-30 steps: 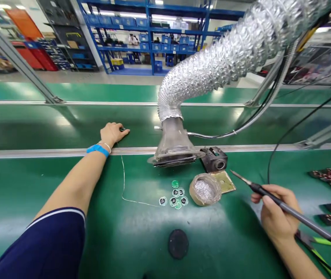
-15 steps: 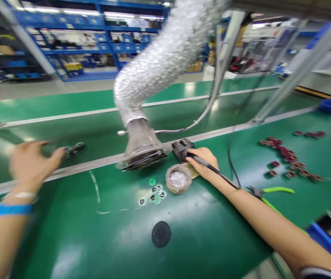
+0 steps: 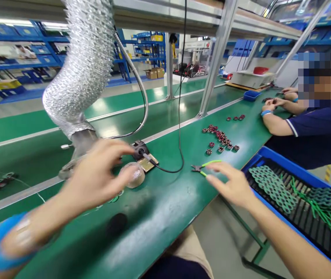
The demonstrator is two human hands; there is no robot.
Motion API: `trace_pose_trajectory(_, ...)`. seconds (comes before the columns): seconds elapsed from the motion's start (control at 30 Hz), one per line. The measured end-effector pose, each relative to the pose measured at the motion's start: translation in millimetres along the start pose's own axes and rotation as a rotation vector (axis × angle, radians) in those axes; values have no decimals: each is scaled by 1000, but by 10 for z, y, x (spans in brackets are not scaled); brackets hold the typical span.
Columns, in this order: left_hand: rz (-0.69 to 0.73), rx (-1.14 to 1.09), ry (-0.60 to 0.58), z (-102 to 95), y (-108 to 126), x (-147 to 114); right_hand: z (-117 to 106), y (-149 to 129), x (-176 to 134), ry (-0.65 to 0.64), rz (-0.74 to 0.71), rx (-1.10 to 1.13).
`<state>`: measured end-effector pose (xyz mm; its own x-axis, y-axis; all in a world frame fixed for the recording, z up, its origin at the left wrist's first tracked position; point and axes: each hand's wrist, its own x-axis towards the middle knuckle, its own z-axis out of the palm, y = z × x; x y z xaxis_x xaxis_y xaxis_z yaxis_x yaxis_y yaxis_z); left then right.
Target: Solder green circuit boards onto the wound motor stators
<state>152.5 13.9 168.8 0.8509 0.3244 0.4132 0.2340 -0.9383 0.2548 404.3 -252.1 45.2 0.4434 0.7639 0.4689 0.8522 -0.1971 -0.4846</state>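
Left hand (image 3: 95, 172) points to two o'clock, digits spread. Right hand (image 3: 235, 185) reaches to ten, thumb and fingers apart by the pliers (image 3: 197, 168) on the table (image 3: 165, 197), jaws toward nine, long axis nine-to-three.

Pliers (image 3: 197, 168) lime-handled, dark-headed; tabletop (image 3: 162, 197) green; tray (image 3: 287, 163) blue.

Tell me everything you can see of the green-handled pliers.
The pliers have a dark, metallic-looking head and two bright green handles, spread apart. They lie on the green tabletop, head toward the picture's left. The far handle shows nearly whole; the near one is largely hidden by the right hand. Whether the hand touches it is unclear, and the jaws are too small to read.
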Motion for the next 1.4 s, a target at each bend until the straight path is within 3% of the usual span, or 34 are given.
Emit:
trace_pose_trajectory(0.1, 208, -3, -350, 828, 690, 742, -384, 930, 165, 180, 172, -148)
trace_pose_trajectory(0.13, 187, 18, -466, 1127, 891, 988, -426, 1209, 243, 207, 204, -184)
trace_pose_trajectory(0.2, 145, 39, -547, 1702, 1188, 1427, -399, 1663, 401, 212, 234, -228)
trace_pose_trajectory(0.33, 63, 55, -612, 2572, 1346, 2026, -152, 2204, 708, 161, 191, -245)
trace_pose_trajectory(0.47, 74, 5, -576, 3025, 1275, 2379, -36, 2559, 1052, 87, 108, -222)
trace_pose_trajectory(0.63, 100, -53, -520, 3300, 1240, 2687, -35, 2855, 1402, -31, -17, -191)
trace_pose_trajectory(0.8, 168, -96, -532, 3411, 1161, 2845, -5, 2922, 1446, -118, -121, -162)
trace_pose_trajectory(1.13, 228, -107, -611, 3291, 1060, 2827, -95, 2760, 1166, -187, -177, -157)
trace_pose_trajectory(1.4, 294, -81, -601, 3217, 1185, 2726, -97, 2677, 995, -145, -154, -315)
